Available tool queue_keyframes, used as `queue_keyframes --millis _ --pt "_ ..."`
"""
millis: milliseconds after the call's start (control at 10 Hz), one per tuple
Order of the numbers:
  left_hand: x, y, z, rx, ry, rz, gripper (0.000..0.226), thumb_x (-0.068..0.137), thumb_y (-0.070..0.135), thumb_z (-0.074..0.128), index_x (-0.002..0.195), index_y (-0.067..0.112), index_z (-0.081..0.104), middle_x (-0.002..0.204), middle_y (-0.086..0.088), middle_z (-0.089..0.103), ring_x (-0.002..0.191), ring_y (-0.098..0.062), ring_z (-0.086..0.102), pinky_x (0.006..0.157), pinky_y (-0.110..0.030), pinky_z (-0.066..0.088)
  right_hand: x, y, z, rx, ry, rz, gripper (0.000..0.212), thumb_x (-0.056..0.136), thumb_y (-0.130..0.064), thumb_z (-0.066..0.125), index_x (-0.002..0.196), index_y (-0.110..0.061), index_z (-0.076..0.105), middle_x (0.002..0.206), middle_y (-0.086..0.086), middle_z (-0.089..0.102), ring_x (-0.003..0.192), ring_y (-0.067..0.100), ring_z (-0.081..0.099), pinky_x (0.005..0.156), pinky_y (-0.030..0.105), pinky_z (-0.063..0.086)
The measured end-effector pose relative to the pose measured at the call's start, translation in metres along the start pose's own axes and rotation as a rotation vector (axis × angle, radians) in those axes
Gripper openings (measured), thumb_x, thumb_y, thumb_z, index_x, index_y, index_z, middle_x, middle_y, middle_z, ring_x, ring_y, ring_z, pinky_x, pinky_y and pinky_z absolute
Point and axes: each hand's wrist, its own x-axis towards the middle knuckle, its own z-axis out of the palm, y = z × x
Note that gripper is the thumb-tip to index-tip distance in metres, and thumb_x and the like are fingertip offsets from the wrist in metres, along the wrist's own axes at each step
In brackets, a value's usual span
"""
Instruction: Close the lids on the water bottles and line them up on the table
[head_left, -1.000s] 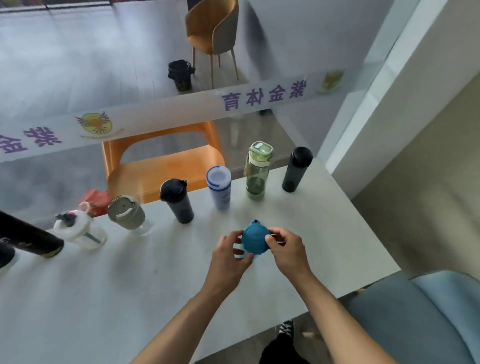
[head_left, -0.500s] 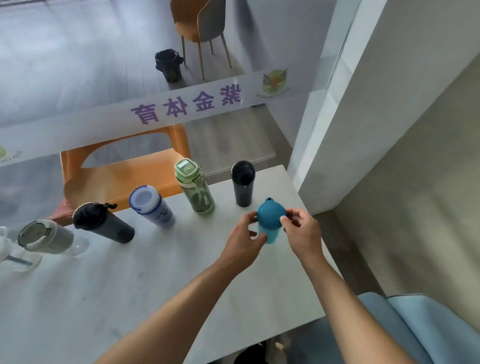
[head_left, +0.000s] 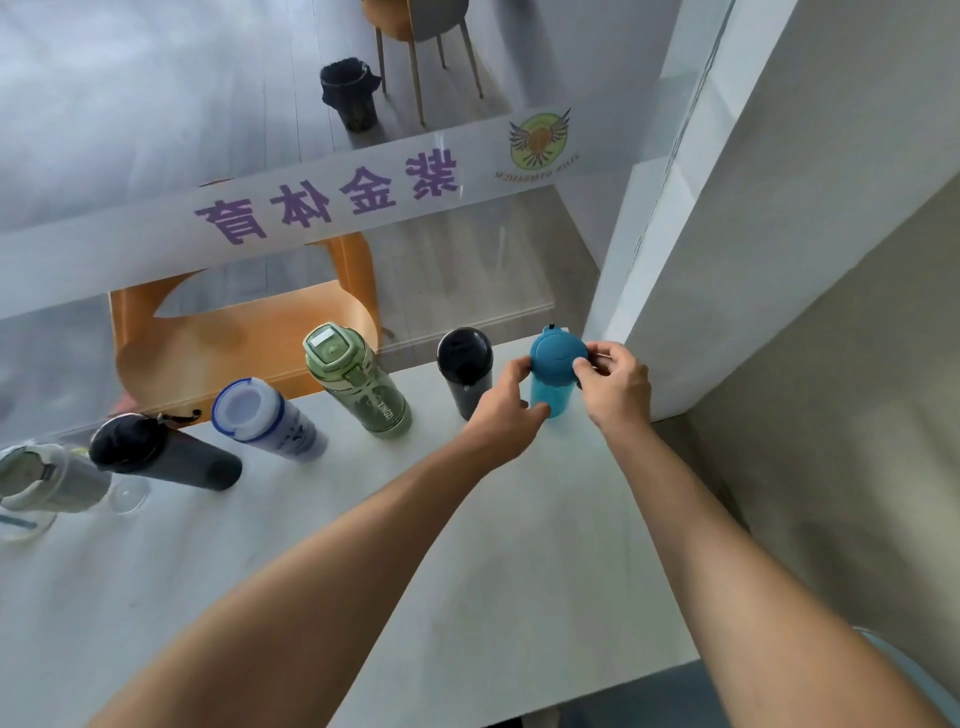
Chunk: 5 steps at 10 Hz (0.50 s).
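Table (head_left: 509, 561) in front of me, bottles in a row along its far edge. From left: lidded cup (head_left: 49, 480) at the left frame edge, then a dark bottle (head_left: 166, 454), then a white bottle (head_left: 270, 415), then a big bottle (head_left: 358, 387), then a short dark bottle (head_left: 465, 371). At the right end, teal bottle (head_left: 553, 371) between my left hand (head_left: 506, 408) and right hand (head_left: 615, 384), near the table's far right corner. Chair (head_left: 228, 332) behind the table, bin (head_left: 350, 96) farther back.

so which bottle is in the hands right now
The blue bottle at the row's right end: left hand grips its body, right hand pinches its lid.
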Motion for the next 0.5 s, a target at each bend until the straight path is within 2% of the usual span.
queue_keyframes --millis 100,300,400,500 --pt "0.005 0.002 0.000 0.005 0.007 0.008 0.063 0.091 0.015 0.059 0.146 0.028 0.033 0.147 0.003 0.048 0.098 -0.018 0.066 0.092 -0.043 0.056 0.007 -0.001 0.001 0.018 -0.010 0.007 0.022 0.090 -0.013 0.067 0.111 -0.010 0.068 0.109 0.010 0.074 0.088 0.016 0.067 0.083 0.028 0.055" --pt "0.004 0.002 -0.005 0.097 0.007 0.018 0.065 0.093 0.015 0.059 0.150 0.024 0.030 0.152 -0.001 0.044 0.104 -0.019 0.064 0.098 -0.037 0.050 0.004 -0.002 0.003 -0.029 -0.036 -0.029 0.025 0.093 -0.015 0.065 0.117 -0.009 0.065 0.115 0.010 0.072 0.095 0.018 0.066 0.083 0.025 0.050" --pt "-0.003 0.008 -0.009 0.166 0.034 0.079 0.064 0.093 0.017 0.059 0.151 0.021 0.032 0.153 -0.003 0.041 0.103 -0.017 0.063 0.100 -0.034 0.047 -0.006 -0.010 0.000 -0.062 -0.035 -0.052 0.031 0.095 -0.019 0.062 0.125 -0.011 0.060 0.125 0.011 0.068 0.110 0.026 0.065 0.089 0.029 0.050" --pt "-0.010 0.005 -0.011 0.203 0.041 0.132 0.061 0.093 0.018 0.059 0.149 0.021 0.035 0.151 -0.003 0.043 0.108 -0.018 0.062 0.101 -0.034 0.048 -0.012 -0.011 -0.003 -0.133 -0.011 -0.116 0.036 0.095 -0.020 0.060 0.130 -0.011 0.057 0.131 0.012 0.064 0.117 0.027 0.062 0.097 0.037 0.051"
